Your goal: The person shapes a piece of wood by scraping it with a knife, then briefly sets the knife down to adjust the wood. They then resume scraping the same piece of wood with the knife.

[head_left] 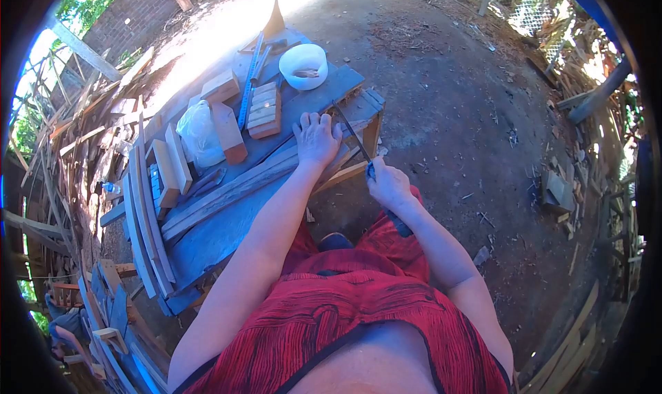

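Note:
My right hand is closed round the handle of a saw, whose narrow dark blade runs up and left to the edge of the wooden workbench. Beside the blade's far end, my left hand presses down on the end of a long wooden strip, its fingers bent over the wood. Whether the blade touches the strip is too small to tell. Beyond my left hand lie a stack of small wood blocks and a blue ruler.
A white tub stands at the bench's far side. Wood blocks, a clear plastic bag and curved slats lie to the left. Scrap wood is piled at both sides. Bare ground stretches right of the bench.

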A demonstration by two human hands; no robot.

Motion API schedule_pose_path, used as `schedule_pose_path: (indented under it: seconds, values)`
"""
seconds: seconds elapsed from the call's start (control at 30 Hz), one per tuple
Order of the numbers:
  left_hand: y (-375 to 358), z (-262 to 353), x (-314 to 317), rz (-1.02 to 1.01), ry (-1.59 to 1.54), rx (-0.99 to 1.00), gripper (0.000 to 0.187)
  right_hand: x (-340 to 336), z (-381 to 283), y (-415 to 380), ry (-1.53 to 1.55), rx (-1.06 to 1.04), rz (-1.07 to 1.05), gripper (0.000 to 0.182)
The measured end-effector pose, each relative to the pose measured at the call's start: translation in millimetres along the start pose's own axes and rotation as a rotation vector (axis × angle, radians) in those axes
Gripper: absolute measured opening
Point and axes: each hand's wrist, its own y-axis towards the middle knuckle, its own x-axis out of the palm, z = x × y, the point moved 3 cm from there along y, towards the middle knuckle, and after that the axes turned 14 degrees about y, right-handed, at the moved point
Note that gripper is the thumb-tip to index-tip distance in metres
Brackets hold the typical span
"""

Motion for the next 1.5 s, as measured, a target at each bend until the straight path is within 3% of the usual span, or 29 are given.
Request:
schedule_pose_path:
  seconds: [0.27,0.57,0.8,0.9,0.97,1.17,1.3,1.37,1.5]
  values:
    - [-1.1,0.5,-0.2,-0.018,0.006,0.006,0.029,-2.1,-3.8,-9.2,-0.031,0.056,-0.029,0.024]
    - [-0.5,-1.0,-0.3,-0.050,-0.012,0.009,0.030,15.5,-10.6,40.2,0.023,0.015,0.053,0.026]
    - [-1.3,1.5,-0.7,0.027,0.033,0.014,0.029,11.6,1.4,-23.3,0.042,-0.002,0.032,0.025]
    - [-0.6,1.8,0.1,0.008,0.028,0.022,0.029,7.5,3.4,-41.2,0.002,0.137,-0.077,0.024]
    - [-3.2,1.5,0.3,0.004,0.016,0.034,0.029,16.2,5.2,-22.5,0.050,0.030,0.042,0.025]
    - [0.0,0.0,-2.1,-0.055,-0.016,0.016,0.028,31.1,1.8,31.1,0.020,-0.024,0.143,0.025]
    - [-2.1,0.5,0.3,0.035,0.003,0.018,0.028,14.5,4.6,-22.3,0.039,-0.002,0.082,0.025]
    - [-1.7,0.9,2.0,0.040,0.016,0.016,0.027,13.9,7.9,-42.8,0.017,0.123,-0.053,0.027]
    - [-1.5,2.7,-1.2,0.004,0.020,0.023,0.027,20.2,7.5,-26.8,0.030,0.107,0.005,0.025]
